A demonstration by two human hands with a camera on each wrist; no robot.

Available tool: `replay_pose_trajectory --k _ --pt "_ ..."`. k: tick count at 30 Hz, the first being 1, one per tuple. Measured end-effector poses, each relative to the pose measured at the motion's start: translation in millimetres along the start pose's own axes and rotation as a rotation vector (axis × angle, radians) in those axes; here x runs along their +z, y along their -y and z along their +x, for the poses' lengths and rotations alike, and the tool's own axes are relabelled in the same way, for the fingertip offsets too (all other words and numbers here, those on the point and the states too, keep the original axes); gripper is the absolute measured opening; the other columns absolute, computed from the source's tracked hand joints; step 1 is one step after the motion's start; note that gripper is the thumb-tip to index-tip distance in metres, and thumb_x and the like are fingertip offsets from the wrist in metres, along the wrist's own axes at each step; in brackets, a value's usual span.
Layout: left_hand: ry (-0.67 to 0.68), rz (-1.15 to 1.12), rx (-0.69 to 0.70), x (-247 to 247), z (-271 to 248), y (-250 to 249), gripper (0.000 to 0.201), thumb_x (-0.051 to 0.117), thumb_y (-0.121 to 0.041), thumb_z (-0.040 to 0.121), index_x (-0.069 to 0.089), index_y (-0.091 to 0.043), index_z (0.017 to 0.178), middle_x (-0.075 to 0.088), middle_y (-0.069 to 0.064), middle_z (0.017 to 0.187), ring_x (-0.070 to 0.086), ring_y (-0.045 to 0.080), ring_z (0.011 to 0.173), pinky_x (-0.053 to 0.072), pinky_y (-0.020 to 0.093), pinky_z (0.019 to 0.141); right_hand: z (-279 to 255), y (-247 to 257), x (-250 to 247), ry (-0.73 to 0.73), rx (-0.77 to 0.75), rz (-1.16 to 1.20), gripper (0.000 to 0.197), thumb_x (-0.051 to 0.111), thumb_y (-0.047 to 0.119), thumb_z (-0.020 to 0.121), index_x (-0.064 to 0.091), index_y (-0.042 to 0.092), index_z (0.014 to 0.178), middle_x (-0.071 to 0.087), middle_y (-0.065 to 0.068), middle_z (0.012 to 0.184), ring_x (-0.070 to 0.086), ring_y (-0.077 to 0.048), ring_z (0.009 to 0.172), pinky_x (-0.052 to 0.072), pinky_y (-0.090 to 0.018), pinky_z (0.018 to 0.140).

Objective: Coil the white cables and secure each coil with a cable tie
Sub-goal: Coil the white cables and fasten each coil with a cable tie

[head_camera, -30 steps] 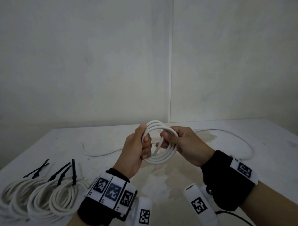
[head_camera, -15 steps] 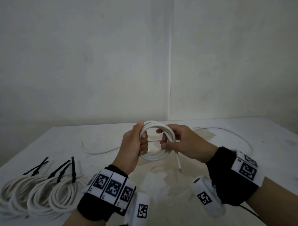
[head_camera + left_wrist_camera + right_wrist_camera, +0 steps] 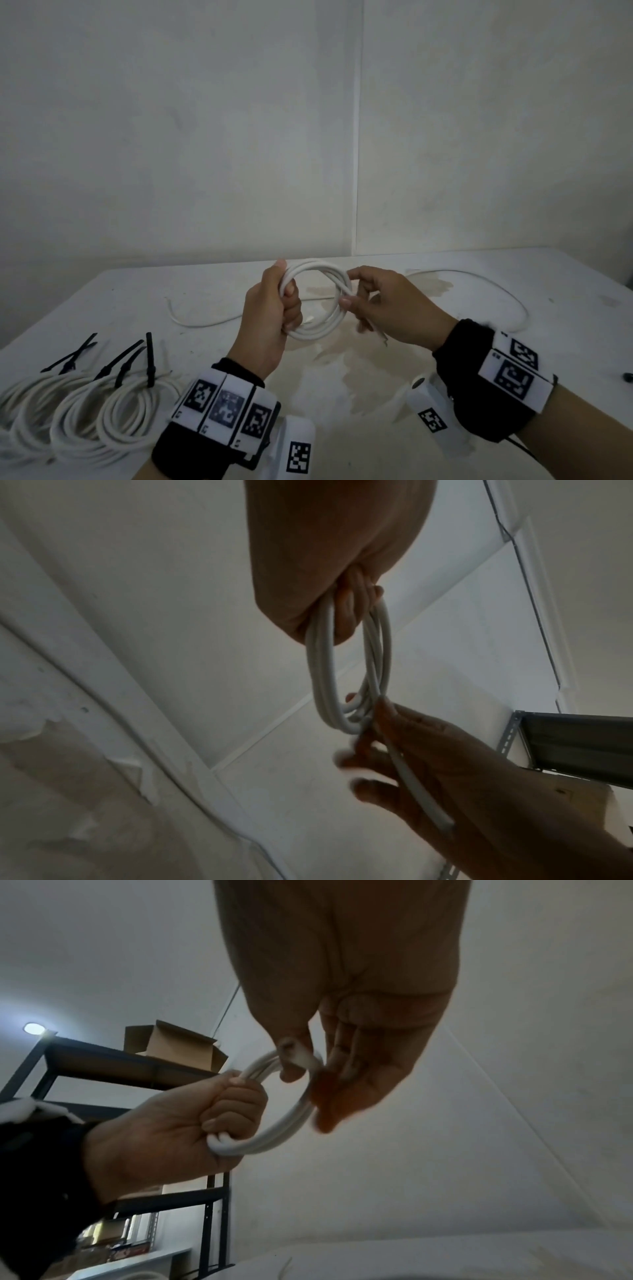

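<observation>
A white cable coil (image 3: 322, 329) of several loops hangs in the air above the table's middle. My left hand (image 3: 274, 308) grips its left side in a fist, thumb on top. My right hand (image 3: 380, 308) pinches the coil's right side between thumb and forefinger, and the cable's loose end (image 3: 411, 777) runs down across its palm. In the left wrist view the coil (image 3: 346, 674) hangs edge-on below my fist. In the right wrist view the coil (image 3: 281, 1123) curves between both hands.
Several tied white coils (image 3: 85, 418) with black cable ties (image 3: 149, 359) lie at the table's front left. A loose white cable (image 3: 507, 294) snakes across the table (image 3: 342, 394) behind my hands. A small dark object (image 3: 627, 377) sits at the right edge. Walls stand close behind.
The loose end that hung through the coil's middle has been drawn to the right side, under my right hand. Both hands and the coil rose slightly.
</observation>
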State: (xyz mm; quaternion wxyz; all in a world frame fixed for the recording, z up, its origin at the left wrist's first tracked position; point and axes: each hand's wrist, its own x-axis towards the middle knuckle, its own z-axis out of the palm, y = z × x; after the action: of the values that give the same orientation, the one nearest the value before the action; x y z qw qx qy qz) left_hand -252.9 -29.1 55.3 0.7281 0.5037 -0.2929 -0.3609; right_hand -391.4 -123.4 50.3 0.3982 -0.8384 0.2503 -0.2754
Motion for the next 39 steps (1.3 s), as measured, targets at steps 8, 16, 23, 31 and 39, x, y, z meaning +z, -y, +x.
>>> replay_pose_trajectory --k 8,16,23,31,39 --pt "0.073 -0.021 0.006 7.6 -4.6 5.1 0.044 0.033 -0.032 0.098 0.035 -0.014 0.058 0.025 -0.006 0.043 0.022 0.008 0.037 0.026 0.019 0.038 3.9 20.0 17.5 -0.107 -0.076 0.365 0.015 0.04 0.015 0.096 0.052 0.007 0.091 0.044 -0.001 0.063 0.05 -0.004 0.044 0.045 -0.015 0.051" --pt "0.078 0.121 0.038 12.4 -2.7 11.2 0.047 0.026 -0.037 0.1 0.043 -0.011 0.065 0.034 -0.007 0.042 0.039 0.009 0.04 0.037 0.029 0.056 11.8 19.4 17.0 -0.248 -0.06 0.382 0.025 0.043 0.024 0.094 0.056 0.016 0.075 0.035 0.002 0.054 0.033 -0.004 0.036 0.038 -0.023 0.042" --pt "0.245 0.187 -0.07 -1.3 -2.5 18.5 0.051 0.02 -0.033 0.101 0.052 -0.008 0.07 0.049 -0.001 0.049 0.055 0.013 0.054 0.048 0.027 0.065 11.3 11.8 9.5 -0.228 -0.059 0.167 0.024 0.046 0.029 0.093 0.056 0.015 0.075 0.036 0.002 0.05 0.035 -0.005 0.034 0.037 -0.021 0.04" --pt "0.413 0.261 -0.174 5.5 -3.0 -9.4 0.05 0.032 -0.047 0.094 0.052 -0.008 0.07 0.039 -0.002 0.044 0.045 0.013 0.042 0.048 0.03 0.06 7.3 24.0 -1.7 0.022 -0.05 0.103 0.028 0.044 0.032 0.093 0.055 0.021 0.069 0.036 0.003 0.054 0.034 -0.005 0.039 0.038 -0.021 0.041" --pt "0.204 0.071 -0.039 21.2 -14.3 1.9 0.041 0.041 -0.031 0.096 0.031 -0.015 0.06 0.022 -0.006 0.042 0.02 0.009 0.037 0.033 0.02 0.041 1.0 23.0 -2.0 -0.031 -0.018 0.298 0.042 0.028 0.036 0.095 0.054 0.007 0.08 0.045 0.002 0.053 0.046 -0.007 0.043 0.039 -0.019 0.05"
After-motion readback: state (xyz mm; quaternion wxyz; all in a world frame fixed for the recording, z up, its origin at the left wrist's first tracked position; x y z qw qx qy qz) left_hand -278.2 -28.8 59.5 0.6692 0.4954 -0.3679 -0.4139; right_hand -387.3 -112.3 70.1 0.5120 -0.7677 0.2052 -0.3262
